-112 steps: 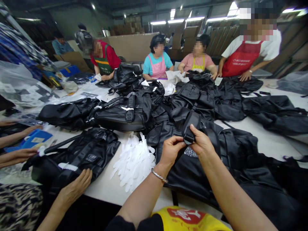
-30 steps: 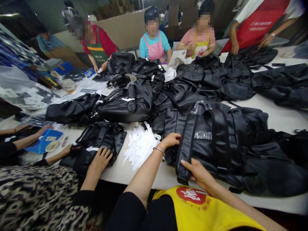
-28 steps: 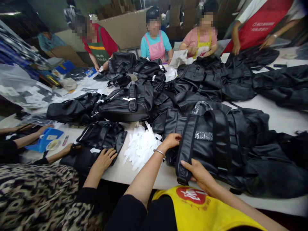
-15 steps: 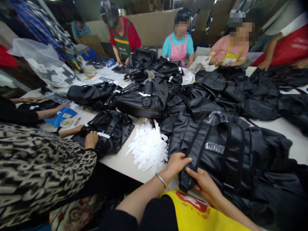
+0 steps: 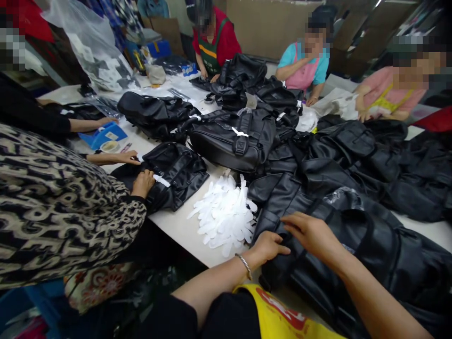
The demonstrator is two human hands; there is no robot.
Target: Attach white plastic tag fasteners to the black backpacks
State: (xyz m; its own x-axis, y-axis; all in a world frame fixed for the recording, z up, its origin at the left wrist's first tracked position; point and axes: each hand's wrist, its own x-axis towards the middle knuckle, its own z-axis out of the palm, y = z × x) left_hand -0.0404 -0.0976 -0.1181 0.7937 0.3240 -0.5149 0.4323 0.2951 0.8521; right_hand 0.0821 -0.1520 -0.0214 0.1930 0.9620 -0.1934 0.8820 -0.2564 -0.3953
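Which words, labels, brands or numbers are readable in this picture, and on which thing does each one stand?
No text can be read with certainty.
Yellow apron: a red patch with white characters, cut off by the frame, unreadable.
Blue box: a small label, too small to read.
Black backpack under the left hand and right hand: no readable mark in view.
Clear plastic bag: printed cards inside, blurred.

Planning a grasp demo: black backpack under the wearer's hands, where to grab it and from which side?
Take the black backpack by the shoulder strap lying across its upper face, probably from the near table edge. The strap stands a little proud of the flat panel, so fingers could hook under it. The left hand and right hand both rest there; the far side is crowded with other bags.
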